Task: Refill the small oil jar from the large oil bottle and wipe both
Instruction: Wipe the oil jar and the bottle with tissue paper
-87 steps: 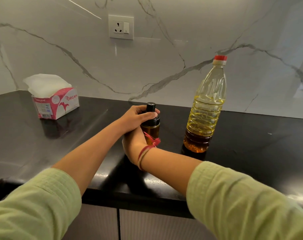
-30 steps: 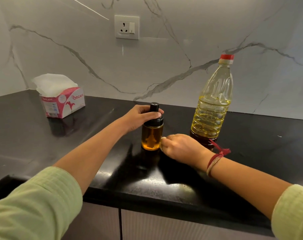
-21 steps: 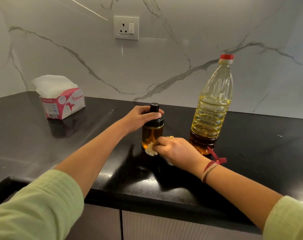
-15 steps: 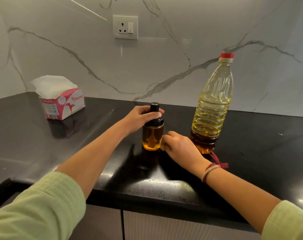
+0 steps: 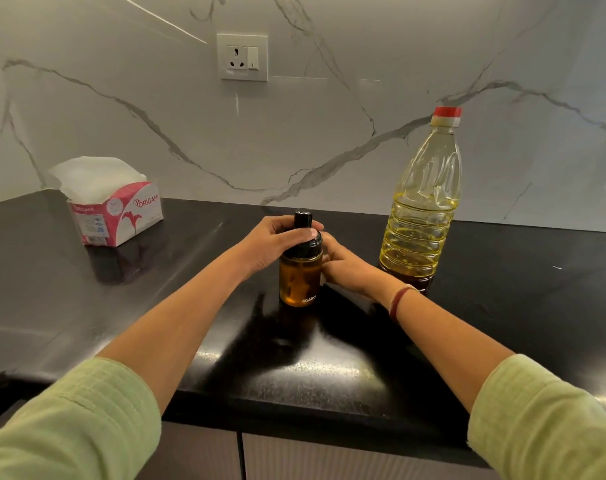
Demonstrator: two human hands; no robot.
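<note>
The small oil jar (image 5: 300, 282), amber glass with a black lid, stands upright in the middle of the black counter (image 5: 69, 306). My left hand (image 5: 272, 244) grips its lid from above and from the left. My right hand (image 5: 346, 268) is curled against the jar's right side, just under the lid. It holds a crumpled white tissue, of which only a sliver shows at the jar's edge. The large oil bottle (image 5: 421, 216), clear plastic with a red cap on, stands upright to the right, about half full of yellow oil. Neither hand touches it.
A pink and white tissue box (image 5: 121, 216) sits at the back left of the counter. A wall socket (image 5: 242, 57) is on the marble backsplash. The counter's front edge runs below my forearms, with cabinet fronts underneath.
My right hand has rubbed the tissue around the jar's lower front and right side, then risen to the right side under the lid. My left hand has kept its grip on the lid.
</note>
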